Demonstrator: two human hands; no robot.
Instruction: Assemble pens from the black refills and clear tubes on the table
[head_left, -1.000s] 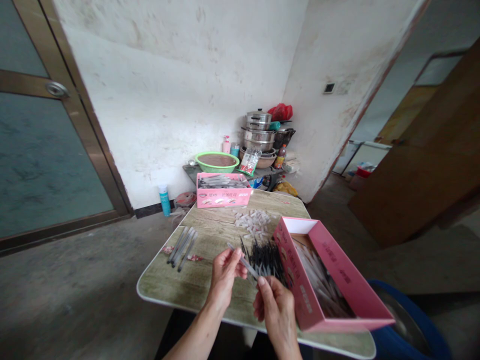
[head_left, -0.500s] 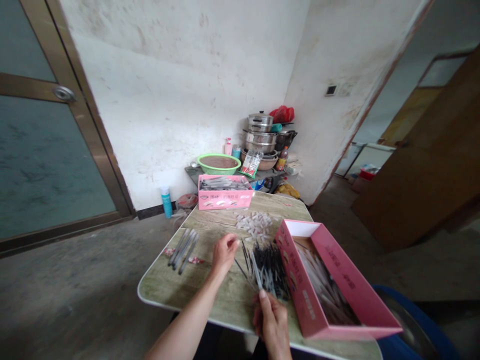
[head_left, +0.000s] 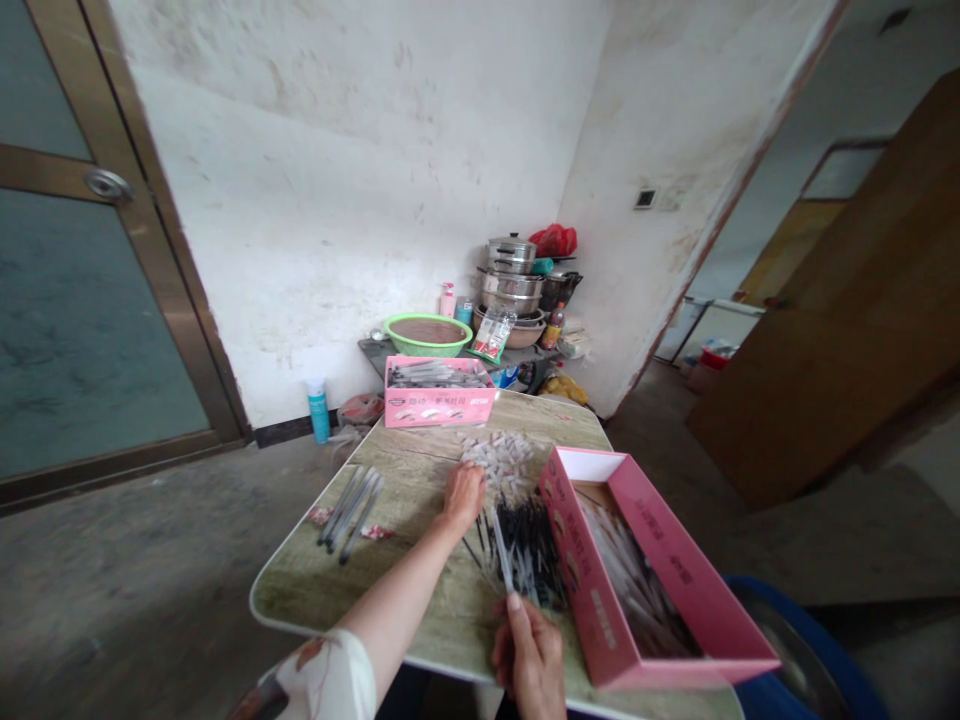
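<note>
My right hand [head_left: 531,650], at the table's near edge, is closed on a translucent whitish pen barrel [head_left: 501,550] that points away from me. My left hand [head_left: 465,492] reaches to the edge of a pile of small whitish pieces [head_left: 504,455]. Its fingers are curled together, and whatever lies between them is hidden. Just beyond the pen barrel, a heap of thin black pen parts [head_left: 529,540] covers part of the table. Several pens with dark ends [head_left: 352,508] lie side by side on the left.
A pink box [head_left: 600,580] of pale pen barrels stands at the table's right side. Another pink box [head_left: 439,405], filled with pens, sits at the far edge. Behind it are a green basin [head_left: 427,348] and stacked steel pots [head_left: 512,285]. A spray can [head_left: 318,412] stands on the floor.
My left hand has moved forward and right to the pile of small whitish pieces. My right hand still grips the pen barrel. The view has shifted slightly.
</note>
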